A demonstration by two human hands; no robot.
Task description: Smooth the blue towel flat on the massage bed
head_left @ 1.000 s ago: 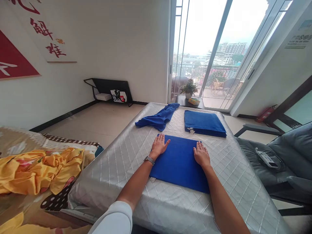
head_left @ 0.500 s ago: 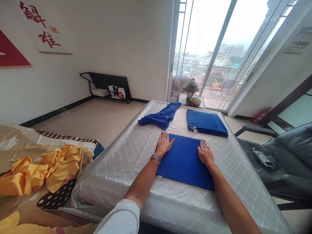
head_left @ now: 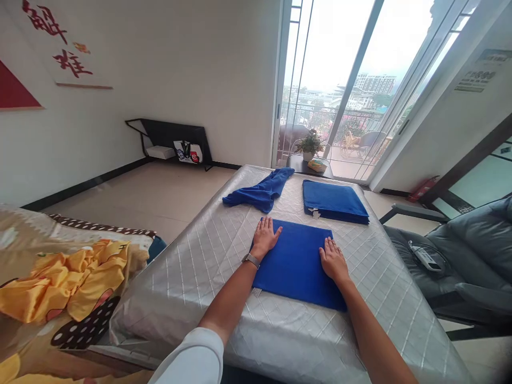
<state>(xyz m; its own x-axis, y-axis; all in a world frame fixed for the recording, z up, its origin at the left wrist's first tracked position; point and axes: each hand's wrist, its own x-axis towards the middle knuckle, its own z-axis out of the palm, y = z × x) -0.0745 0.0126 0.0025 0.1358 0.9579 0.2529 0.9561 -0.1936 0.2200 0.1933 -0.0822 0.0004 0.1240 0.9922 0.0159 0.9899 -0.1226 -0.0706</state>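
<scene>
A blue folded towel [head_left: 298, 264] lies flat on the silver quilted table cover [head_left: 200, 266] in front of me. On its left edge, near the far corner, my left hand [head_left: 265, 238] rests flat with the fingers stretched out. My right hand [head_left: 333, 260] lies flat along the right edge, fingers together and extended. Neither hand grips anything. Beyond the towel, to the right, sits a neat stack of folded blue towels [head_left: 335, 200] with white tags. A crumpled blue towel [head_left: 262, 191] lies further back on the left.
Yellow fabric [head_left: 84, 277] is heaped on bedding at the left. A dark armchair [head_left: 472, 261] holding a white power strip [head_left: 427, 258] stands right of the table. Behind it, a potted plant [head_left: 310, 144] stands on a small table by the glass door.
My right hand has slid slightly toward me along the towel's right edge, uncovering its far corner. The left hand stays in place on the towel. The whole view has shifted a little.
</scene>
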